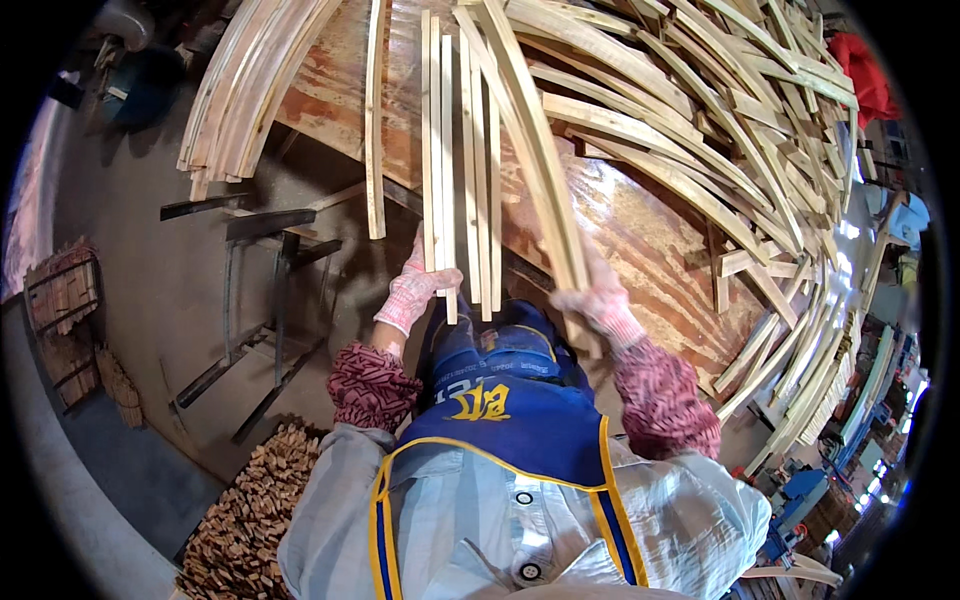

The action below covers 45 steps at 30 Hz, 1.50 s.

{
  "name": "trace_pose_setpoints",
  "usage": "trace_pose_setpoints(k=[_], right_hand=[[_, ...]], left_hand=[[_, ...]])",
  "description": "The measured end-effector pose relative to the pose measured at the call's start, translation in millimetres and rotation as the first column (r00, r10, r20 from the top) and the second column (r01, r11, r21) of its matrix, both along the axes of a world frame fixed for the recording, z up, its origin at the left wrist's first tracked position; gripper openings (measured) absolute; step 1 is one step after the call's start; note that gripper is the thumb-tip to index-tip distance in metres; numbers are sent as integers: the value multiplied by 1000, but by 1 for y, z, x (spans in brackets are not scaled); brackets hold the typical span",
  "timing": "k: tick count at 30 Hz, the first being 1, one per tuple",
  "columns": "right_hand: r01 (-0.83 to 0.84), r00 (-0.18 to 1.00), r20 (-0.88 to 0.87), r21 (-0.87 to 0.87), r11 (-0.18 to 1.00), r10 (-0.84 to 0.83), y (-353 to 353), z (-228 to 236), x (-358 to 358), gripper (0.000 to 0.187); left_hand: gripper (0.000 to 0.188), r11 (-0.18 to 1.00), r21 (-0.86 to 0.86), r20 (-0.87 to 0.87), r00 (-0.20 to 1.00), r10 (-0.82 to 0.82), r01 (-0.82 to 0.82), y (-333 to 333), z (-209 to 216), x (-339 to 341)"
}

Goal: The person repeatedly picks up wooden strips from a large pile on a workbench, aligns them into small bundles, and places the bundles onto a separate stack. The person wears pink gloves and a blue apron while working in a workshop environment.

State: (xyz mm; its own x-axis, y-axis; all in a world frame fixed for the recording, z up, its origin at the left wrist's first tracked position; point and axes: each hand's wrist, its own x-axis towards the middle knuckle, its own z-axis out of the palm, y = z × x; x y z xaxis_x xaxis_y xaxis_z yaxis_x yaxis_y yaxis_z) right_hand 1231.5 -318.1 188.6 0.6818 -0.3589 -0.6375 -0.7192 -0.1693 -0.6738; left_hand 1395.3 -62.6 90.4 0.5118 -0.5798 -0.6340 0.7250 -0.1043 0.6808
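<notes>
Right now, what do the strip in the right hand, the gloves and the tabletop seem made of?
Strip: wood, apparently unvarnished, pale with a dull surface. Gloves: probably knitted fabric, whitish-pink, soft and close-fitting. Tabletop: likely plywood, broad reddish-brown grain; glare suggests a smooth finish.

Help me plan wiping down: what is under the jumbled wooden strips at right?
The jumbled strips lie over a brown, shiny tabletop, visible along their near-left side. What lies deeper beneath is covered and cannot be seen.
</notes>
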Motion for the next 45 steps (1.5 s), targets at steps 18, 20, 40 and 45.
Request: trace_pose_setpoints(k=[18,20,40,45], right_hand=[[29,981,182,213,977,-69,10,-37,4,86],[-21,984,169,402,916,-52,8,-36,32,93],[211,971,52,271,939,-233,8,-73,77,54],[261,921,116,525,810,-371,1,-84,30,55]], left_hand=[[66,990,-88,73,991,115,-108,-82,33,50],[58,969,-115,-82,974,210,-218,-79,28,49],[66,980,169,343,938,40,-103,-31,-33,8],[71,856,482,558,819,-137,-185,-10,-23,4]])
